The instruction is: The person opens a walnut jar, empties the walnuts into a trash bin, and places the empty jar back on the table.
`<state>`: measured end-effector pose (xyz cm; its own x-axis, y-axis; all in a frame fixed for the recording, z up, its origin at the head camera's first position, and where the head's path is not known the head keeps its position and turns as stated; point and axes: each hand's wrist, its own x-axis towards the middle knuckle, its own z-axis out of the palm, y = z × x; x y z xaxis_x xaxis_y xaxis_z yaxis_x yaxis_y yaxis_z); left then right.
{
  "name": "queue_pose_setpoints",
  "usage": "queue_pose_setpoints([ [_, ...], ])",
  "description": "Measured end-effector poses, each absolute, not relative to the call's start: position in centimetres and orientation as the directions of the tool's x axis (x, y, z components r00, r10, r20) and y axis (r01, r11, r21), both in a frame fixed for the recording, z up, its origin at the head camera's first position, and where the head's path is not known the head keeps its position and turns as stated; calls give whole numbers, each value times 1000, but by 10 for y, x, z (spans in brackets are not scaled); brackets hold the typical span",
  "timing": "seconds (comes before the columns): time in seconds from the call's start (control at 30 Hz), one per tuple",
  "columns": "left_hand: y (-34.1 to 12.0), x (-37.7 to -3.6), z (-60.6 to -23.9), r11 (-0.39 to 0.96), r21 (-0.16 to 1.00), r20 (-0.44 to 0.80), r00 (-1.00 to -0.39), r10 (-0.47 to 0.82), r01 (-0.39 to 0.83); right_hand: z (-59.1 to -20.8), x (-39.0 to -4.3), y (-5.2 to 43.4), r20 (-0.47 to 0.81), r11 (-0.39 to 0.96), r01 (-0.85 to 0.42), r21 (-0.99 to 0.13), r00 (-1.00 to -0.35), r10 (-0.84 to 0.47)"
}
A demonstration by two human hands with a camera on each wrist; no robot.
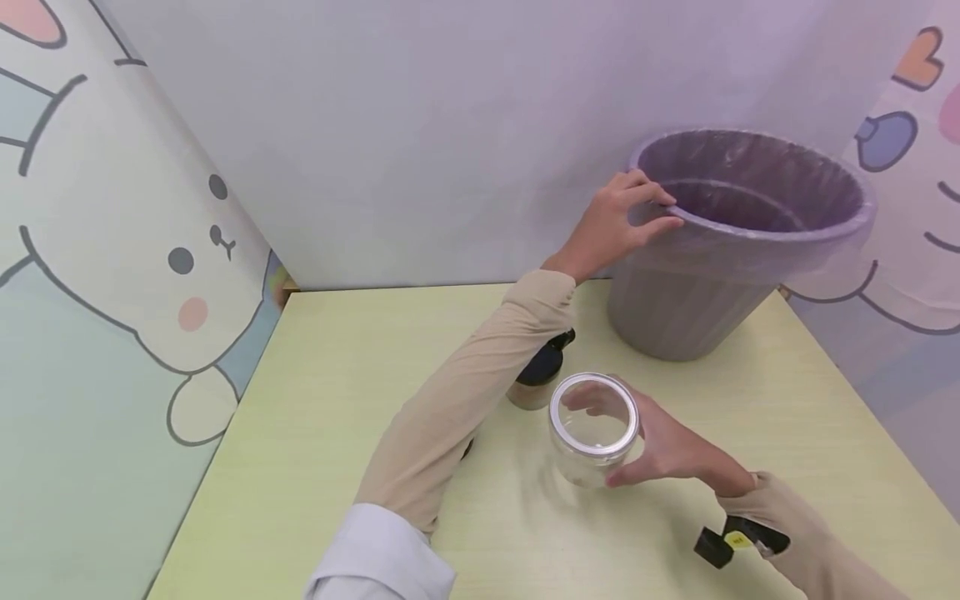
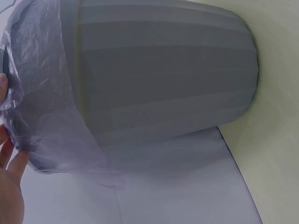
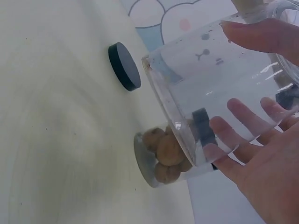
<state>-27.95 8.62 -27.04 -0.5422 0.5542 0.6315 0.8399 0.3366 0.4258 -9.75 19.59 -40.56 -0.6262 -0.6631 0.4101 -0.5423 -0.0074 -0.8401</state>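
At the back right, my left hand (image 1: pixel 618 208) pinches the near rim of a grey trash bin (image 1: pixel 675 292), which has a thin translucent liner (image 2: pixel 42 70) folded over its edge. In the left wrist view, fingertips (image 2: pixel 18 161) touch the liner at the rim. My right hand (image 1: pixel 663 437) grips a clear jar (image 3: pixel 196 79) by its side, thumb and fingers around it. No lid covers this jar, and nothing shows inside it. The right wrist view has its base off the table.
Behind the held jar stands another clear jar (image 1: pixel 531 396) with a black top and several brown round lumps (image 3: pixel 168 151). A black lid (image 3: pixel 124 66) rests on the table, mostly behind my left forearm in the head view. Walls border the yellow table (image 1: pixel 315 375).
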Motion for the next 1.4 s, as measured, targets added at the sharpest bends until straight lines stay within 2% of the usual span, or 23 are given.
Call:
queue_pose_setpoints([
  [0.33, 86, -276, -265, 357, 414, 610, -547, 574, 837, -425, -94, 180, 367, -36, -472, -881, -632, -682],
  [0.53, 84, -276, -263, 376, 405, 590, -553, 588, 833, -437, -93, 169, 337, -5, -461, -888, -641, -690],
  [0.77, 86, -275, -268, 342, 380, 640, -511, 574, 860, -450, -90, 163, 283, 53, -432, -900, -674, -683],
  [0.97, 88, -274, -267, 348, 396, 627, -527, 574, 850, -455, -90, 159, 235, 97, -402, -911, -696, -679],
  [1.2, 91, -274, -266, 358, 370, 620, -515, 593, 857, -461, -92, 161, 262, 86, -415, -906, -708, -656],
  [1.4, 92, -277, -264, 341, 385, 622, -514, 591, 858, -465, -95, 165, 235, 150, -422, -894, -727, -646],
])
